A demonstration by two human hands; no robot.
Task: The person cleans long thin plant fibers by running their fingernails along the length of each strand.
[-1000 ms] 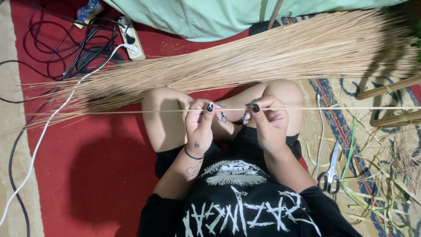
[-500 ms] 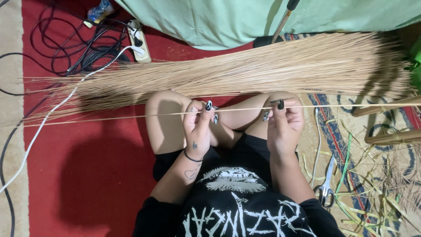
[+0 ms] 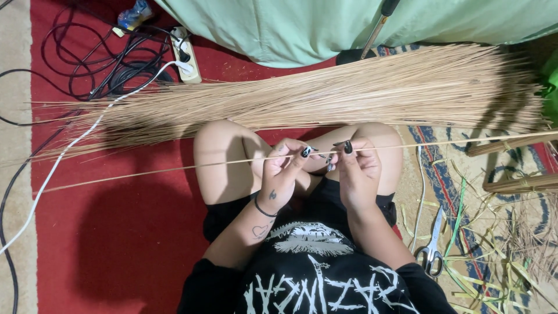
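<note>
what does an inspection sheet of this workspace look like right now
surface: red carpet, patterned mat at the right edge
job's things: one long thin stick held level across the knees; big pile of sticks lying beyond them
clutter: scissors, green and yellow leaf strips, tied stick bundles
grippers: left hand and right hand both pinch the stick
cables: white cable, black cables, power strip
surroundings: pale green cloth at the top
</note>
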